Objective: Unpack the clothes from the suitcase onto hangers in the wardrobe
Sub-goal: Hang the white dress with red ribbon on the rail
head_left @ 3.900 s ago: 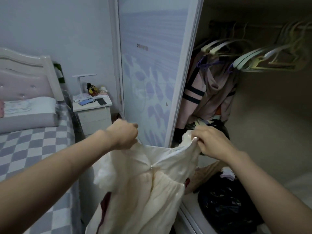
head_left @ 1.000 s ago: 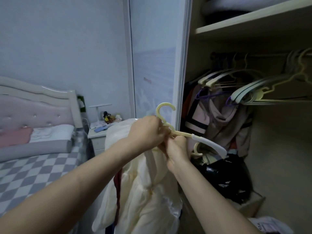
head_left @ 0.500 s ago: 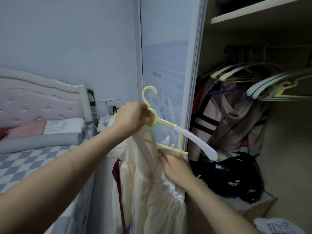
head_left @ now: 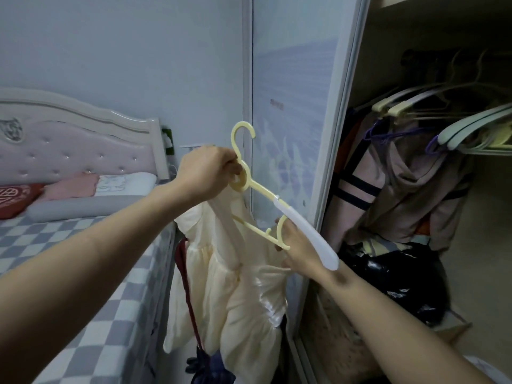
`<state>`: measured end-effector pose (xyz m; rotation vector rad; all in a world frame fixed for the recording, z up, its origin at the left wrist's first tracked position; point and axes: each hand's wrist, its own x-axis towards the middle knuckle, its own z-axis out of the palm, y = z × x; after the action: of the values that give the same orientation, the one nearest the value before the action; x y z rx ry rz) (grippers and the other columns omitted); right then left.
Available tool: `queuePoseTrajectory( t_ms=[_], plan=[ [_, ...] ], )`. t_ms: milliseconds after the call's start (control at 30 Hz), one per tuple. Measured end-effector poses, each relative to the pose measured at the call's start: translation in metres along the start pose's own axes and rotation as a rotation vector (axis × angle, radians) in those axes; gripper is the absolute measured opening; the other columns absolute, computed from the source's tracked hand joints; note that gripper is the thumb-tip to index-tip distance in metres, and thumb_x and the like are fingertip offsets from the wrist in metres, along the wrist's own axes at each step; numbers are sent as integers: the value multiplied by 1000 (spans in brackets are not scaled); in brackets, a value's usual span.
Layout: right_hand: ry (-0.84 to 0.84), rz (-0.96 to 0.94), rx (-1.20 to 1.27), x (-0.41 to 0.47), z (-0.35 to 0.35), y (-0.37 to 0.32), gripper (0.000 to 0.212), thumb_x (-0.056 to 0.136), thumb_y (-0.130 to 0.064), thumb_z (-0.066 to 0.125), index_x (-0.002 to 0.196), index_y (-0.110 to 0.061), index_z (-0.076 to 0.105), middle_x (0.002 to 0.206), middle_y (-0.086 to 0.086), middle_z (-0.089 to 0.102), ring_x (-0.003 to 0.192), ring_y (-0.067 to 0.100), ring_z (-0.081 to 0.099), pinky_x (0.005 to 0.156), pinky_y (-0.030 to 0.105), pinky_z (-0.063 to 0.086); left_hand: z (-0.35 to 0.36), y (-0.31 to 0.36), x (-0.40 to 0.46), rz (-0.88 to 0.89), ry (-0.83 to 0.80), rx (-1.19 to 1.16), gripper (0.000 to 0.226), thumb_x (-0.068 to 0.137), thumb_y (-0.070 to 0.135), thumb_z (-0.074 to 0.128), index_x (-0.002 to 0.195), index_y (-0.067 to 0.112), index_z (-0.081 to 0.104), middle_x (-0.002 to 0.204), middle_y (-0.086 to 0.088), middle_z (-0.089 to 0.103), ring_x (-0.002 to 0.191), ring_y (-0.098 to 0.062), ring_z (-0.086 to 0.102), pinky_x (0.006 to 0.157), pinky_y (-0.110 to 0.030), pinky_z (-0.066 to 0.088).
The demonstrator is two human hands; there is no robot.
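Over on the left there's the bed with the grey-and-white checkered cover (head_left: 83,259) and a padded pink headboard (head_left: 69,151), not involved at all. Next comes the person's left hand (head_left: 205,173), closed around the neck of a pale yellow plastic hanger with white sleeve-like arm tips (head_left: 257,189), right where the ring sits under the hook, so the hook pokes up free above the fist. Hanging off that hanger, in front of the sliding wardrobe door with the pale blue leaf print (head_left: 293,120), is the cream satin dress with puffy sleeves (head_left: 235,286); one shoulder looks to be on the far arm already, the near white arm is bare. The right hand (head_left: 299,245) is just below that bare arm, fingers pinched on the cream fabric by the hanger's lower notch, probably working the second shoulder on. The dress looks light, floppy and pretty slippery, so it'd slide straight off unless it's held by the shoulder seam or neckline, with the stiff hanger kept level by its neck. Further right, the open wardrobe has a brownish-pink striped garment (head_left: 401,195) hung up and a bunch of empty pale plastic hangers (head_left: 471,128) on the rail, with a black shiny bag (head_left: 401,278) below.
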<state>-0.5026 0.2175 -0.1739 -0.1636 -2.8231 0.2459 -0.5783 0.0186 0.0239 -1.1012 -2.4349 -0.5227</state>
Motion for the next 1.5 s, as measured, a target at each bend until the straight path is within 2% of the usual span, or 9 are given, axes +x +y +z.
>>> queuePoseTrajectory(
  t_ms=[100,233,400,600,767,900,1067,1300,1500],
  plan=[
    [-45,-56,-90,4,-13,-16,16,83,-16,53,95,-7,60,125,10,45,116,33,46,93,44,40,-2,-1,-1,22,-12,-6,18,90,20,50,88,10,65,77,-5,52,76,-26,45,59,-29,25],
    [-193,-83,-186,12,-7,-14,46,77,-34,57,118,-12,53,132,7,47,126,25,39,104,35,26,-4,-5,-3,73,-43,-51,19,89,17,51,81,7,65,63,1,43,70,-25,42,56,-29,25],
    [-301,-133,-92,20,36,11,44,65,-72,57,102,-51,46,117,-18,39,115,8,42,96,26,31,-8,-12,-6,136,-59,-104,20,90,13,51,81,5,67,60,6,36,76,-19,38,65,-30,31],
    [-159,33,-20,1,-43,-53,36,87,-18,58,121,-10,55,139,3,34,125,25,33,92,29,26,-12,-24,-14,185,-104,-137,22,91,9,50,79,10,69,65,7,38,85,-18,38,68,-28,28],
    [-350,-69,10,5,-39,-59,25,88,-7,57,107,-23,61,141,4,43,123,23,44,100,33,34,-13,-24,-15,271,-83,-123,20,91,11,52,85,12,71,64,15,39,88,-15,34,80,-32,28],
    [-272,-47,-41,-2,-51,-50,26,93,-8,49,114,-21,51,99,1,46,95,18,39,83,28,33,-11,-32,-14,179,-21,26,22,92,17,49,90,13,70,81,-2,58,96,-24,46,82,-33,28],
    [-189,208,106,-5,-93,-28,47,71,-6,45,112,-31,42,104,-8,45,95,28,55,77,37,48,-2,-45,-22,28,9,292,24,94,26,45,97,12,64,98,-13,63,89,-37,58,61,-32,31],
    [-96,241,136,-6,-148,-10,60,74,11,47,128,-16,54,132,6,49,127,21,44,106,31,34,14,-41,-22,105,130,251,24,97,25,43,100,7,59,101,-12,62,99,-32,54,59,-33,32],
    [77,356,-36,10,-171,-58,41,79,-3,47,120,-6,51,130,11,46,118,32,49,96,37,42,26,-8,-21,335,182,194,22,67,13,80,65,6,60,57,-10,57,48,-31,57,44,-15,11]
  ],
)
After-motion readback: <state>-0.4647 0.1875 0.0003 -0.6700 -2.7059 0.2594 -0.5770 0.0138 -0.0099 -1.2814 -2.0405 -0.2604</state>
